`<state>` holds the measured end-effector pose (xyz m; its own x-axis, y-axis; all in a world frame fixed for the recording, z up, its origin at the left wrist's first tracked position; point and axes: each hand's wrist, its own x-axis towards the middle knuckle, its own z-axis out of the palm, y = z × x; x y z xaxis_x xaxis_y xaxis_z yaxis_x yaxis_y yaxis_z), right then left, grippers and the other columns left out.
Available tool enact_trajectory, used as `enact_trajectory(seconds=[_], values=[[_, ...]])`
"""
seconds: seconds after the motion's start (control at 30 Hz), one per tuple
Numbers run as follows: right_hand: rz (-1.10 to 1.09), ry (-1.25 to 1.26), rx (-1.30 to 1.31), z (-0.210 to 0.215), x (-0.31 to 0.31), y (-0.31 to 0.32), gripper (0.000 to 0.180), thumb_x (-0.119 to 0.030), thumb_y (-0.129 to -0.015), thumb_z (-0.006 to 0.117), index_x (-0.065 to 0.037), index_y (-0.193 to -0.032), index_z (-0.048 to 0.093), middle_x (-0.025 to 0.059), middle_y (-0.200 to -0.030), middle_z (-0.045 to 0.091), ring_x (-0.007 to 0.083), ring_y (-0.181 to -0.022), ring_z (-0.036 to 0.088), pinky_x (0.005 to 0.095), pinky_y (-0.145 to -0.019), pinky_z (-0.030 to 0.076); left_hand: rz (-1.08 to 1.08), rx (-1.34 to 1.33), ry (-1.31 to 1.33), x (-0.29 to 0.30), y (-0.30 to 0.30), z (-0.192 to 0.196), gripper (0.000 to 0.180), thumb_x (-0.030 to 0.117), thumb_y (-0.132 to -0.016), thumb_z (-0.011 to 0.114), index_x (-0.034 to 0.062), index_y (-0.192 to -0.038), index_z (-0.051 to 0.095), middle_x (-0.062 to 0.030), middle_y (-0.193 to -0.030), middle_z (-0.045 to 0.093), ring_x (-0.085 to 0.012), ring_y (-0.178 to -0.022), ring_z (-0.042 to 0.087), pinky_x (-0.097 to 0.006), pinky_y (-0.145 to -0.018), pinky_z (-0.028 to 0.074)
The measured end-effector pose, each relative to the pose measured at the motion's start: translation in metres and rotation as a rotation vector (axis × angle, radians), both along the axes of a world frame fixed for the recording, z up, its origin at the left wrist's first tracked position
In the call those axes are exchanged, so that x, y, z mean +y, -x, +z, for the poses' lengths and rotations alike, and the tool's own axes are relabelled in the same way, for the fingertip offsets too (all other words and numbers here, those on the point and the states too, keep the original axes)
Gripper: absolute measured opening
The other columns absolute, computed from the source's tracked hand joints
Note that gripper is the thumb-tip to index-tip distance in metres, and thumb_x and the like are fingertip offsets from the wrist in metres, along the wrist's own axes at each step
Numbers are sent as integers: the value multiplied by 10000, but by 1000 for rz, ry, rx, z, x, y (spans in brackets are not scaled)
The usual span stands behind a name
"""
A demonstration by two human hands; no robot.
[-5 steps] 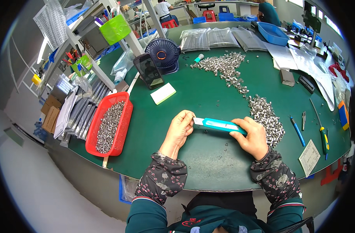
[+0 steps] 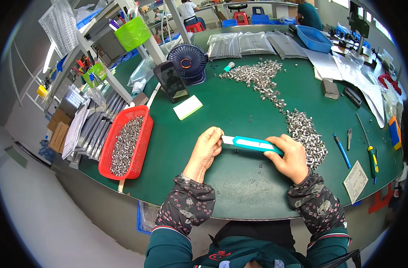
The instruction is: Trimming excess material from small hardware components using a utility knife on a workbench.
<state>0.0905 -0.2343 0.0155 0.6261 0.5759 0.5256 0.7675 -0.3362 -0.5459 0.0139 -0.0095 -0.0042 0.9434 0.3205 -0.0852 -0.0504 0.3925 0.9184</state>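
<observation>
Holding the teal cutter: my right grip clasps it above the surface, before me at twelve o'clock.
Blade: points toward nine; my left grip pinches together at its tip, whether on anything I cannot tell.
Wrists: best held steady, pressure light, fingertips off the edge.
Metal rings: heaped toward three, near my right grip.
Red basket: nine o'clock.

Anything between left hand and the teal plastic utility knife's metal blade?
Nothing visible: the left hand is right at the tip of the silver metal blade. The right hand holds the teal plastic utility knife by its handle. Whether the left fingers pinch anything is unclear.
</observation>
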Motion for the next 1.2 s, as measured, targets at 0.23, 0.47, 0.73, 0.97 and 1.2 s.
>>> enact_trajectory(seconds=[0.23, 0.47, 0.73, 0.97, 1.2], values=[[15, 6, -4, 1, -1, 0, 252, -206, -671, 655, -105, -895, 600, 65, -671, 498, 250, -579, 532, 345, -503, 424, 16, 48, -30, 0, 1, 3, 230, 252, -876, 477, 60, -752, 508, 30, -551, 384, -18, -410, 251, -148, -347, 206], [23, 14, -38, 3, -2, -1, 248, -208, -669, 655, -100, -884, 596, 69, -665, 488, 255, -571, 524, 349, -505, 419, -18, 108, -51, 2, 2, 7, 252, 242, -875, 475, 62, -699, 475, 36, -542, 371, -20, -407, 248, -152, -340, 203], [14, 23, -225, 9, -4, 0, 296, -168, -635, 664, -106, -908, 570, 55, -666, 442, 225, -603, 491, 343, -503, 395, -82, 172, -10, 4, 3, 8, 244, 214, -862, 497, 72, -669, 449, 42, -531, 368, -23, -409, 262, -157, -332, 196], [-5, 40, -449, 15, -3, -1, 355, -157, -588, 682, -101, -922, 573, 42, -646, 409, 198, -580, 453, 322, -490, 370, -139, 180, 22, 8, 4, 6, 241, 204, -862, 493, 72, -666, 445, 31, -528, 361, -26, -420, 261, -156, -335, 191], [6, -3, -364, 13, -5, -3, 330, -159, -610, 679, -92, -920, 585, 53, -640, 433, 214, -552, 472, 324, -485, 384, -106, 36, 97, 10, 5, 5, 210, 229, -870, 487, 51, -759, 489, 17, -611, 401, -23, -455, 280, -139, -361, 213]])
